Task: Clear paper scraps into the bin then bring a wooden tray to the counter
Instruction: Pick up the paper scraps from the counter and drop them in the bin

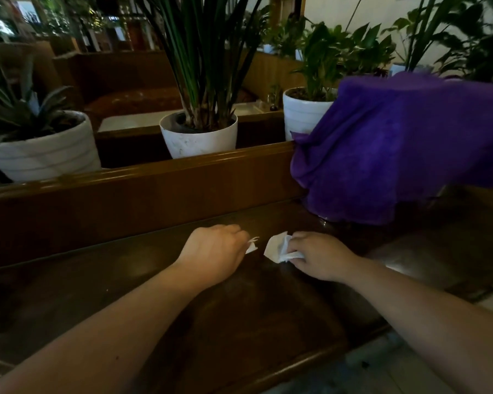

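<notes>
A dark wooden table (182,308) lies under both hands. Beyond the right hand (322,255) sits a purple towel (396,143). That hand grips crumpled white paper scraps (279,247); the left hand (214,251) pinches a smaller scrap (252,245).

You are in what looks like a restaurant or café dining room. Your dark, glossy wooden table (239,314) backs onto a wooden partition ledge (143,177) along its far edge, lined with potted plants in white pots (199,137). Beyond the ledge you can see brown padded booth seating (131,100) and another table with a pale top (137,122). More greenery fills the dim background.
</notes>
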A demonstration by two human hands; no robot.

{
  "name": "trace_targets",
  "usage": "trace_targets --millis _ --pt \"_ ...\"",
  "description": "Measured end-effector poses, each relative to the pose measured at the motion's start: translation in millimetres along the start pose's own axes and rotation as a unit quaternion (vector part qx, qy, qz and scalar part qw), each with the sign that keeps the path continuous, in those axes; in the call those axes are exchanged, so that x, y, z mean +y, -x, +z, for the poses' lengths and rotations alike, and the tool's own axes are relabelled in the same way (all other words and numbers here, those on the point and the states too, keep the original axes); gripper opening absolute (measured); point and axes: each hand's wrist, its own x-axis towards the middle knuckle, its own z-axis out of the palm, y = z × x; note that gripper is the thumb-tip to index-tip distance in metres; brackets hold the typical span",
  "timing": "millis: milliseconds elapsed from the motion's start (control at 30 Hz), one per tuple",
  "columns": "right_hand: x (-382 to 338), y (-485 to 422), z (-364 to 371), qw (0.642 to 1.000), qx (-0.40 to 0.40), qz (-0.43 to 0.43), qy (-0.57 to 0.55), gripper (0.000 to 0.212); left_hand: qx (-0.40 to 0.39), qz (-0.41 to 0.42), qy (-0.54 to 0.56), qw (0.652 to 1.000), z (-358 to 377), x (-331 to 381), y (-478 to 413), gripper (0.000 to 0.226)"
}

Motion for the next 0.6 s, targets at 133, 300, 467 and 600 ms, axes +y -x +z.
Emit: trace_targets --millis 133,300,467,600 --pt "6.9 7.1 -10.1 0.999 0.019 -0.020 -0.018 0.016 0.014 -0.012 -0.008 1.000 -4.1 19.4 1.1 0.028" --pt "19.8 24.7 -25.5 0.997 0.042 -0.039 -0.054 0.013 0.025 -0.034 -0.007 0.999 -8.7 49.7 6.0 0.030" --pt "26.7 71.4 -32.5 0.993 0.070 -0.036 -0.084 0.012 0.029 -0.016 0.013 0.999 -7.9 87.7 6.7 0.030" --pt "34.1 125.6 -34.7 0.991 0.086 0.017 -0.098 0.013 0.024 0.017 0.017 0.999 -6.9 119.9 -1.3 0.029"
